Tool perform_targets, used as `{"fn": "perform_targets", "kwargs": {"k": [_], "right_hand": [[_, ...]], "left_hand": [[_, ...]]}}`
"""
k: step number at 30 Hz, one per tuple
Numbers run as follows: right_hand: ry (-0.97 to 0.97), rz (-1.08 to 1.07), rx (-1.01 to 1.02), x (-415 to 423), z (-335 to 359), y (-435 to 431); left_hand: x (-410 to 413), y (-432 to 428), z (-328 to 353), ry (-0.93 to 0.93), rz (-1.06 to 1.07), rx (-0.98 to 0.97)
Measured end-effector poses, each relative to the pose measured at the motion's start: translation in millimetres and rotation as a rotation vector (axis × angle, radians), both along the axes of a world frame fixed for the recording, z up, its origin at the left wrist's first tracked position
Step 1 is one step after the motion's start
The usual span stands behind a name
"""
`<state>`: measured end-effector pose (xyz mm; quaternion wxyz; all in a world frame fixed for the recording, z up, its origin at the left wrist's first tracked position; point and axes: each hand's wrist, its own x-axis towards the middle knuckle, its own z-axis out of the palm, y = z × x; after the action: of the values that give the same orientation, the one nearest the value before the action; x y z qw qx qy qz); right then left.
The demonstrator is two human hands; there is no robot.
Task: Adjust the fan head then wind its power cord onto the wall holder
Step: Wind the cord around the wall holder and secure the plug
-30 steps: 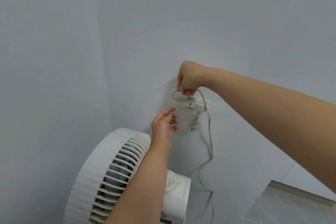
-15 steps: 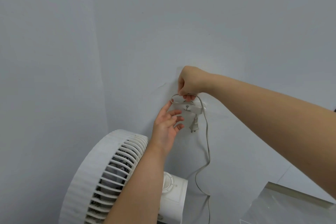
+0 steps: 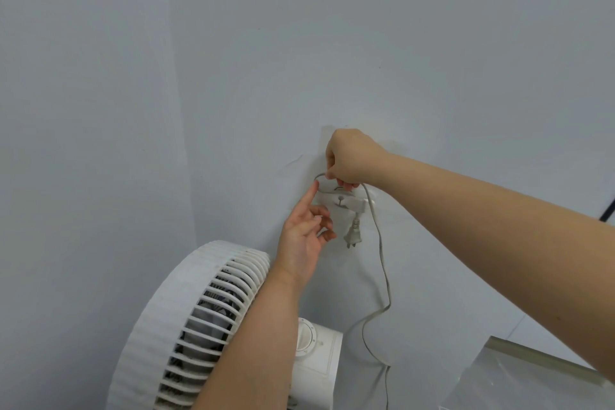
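Left hand (image 3: 304, 230) has risen, touching cord (image 3: 379, 243) on grey wall (image 3: 366, 43).

My left hand (image 3: 304, 233) and right hand (image 3: 349, 160) are both bare, skin only from fingertips to wrist. My left forearm (image 3: 256, 343), seen from 6 o'clock, is uncovered all the way to the frame's edge. My right forearm (image 3: 499, 230), seen from 3 to 4 o'clock, is just as bare and looks far broader close to the camera. Nails are too small to judge.
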<state>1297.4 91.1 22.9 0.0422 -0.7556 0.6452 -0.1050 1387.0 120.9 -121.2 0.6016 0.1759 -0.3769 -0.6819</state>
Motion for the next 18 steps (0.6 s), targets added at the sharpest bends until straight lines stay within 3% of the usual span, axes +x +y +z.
{"fn": "perform_targets", "kwargs": {"k": [9,18], "right_hand": [[-0.167,-0.011,0.125,3.8,7.2,9.1],[-0.333,-0.075,0.324,-8.7,3.2,21.3]], "left_hand": [[-11.2,-8.3,-2.7,-0.508,0.291,-0.011],[-15.8,-11.6,-9.2,-0.636,0.352,-0.012]]}}
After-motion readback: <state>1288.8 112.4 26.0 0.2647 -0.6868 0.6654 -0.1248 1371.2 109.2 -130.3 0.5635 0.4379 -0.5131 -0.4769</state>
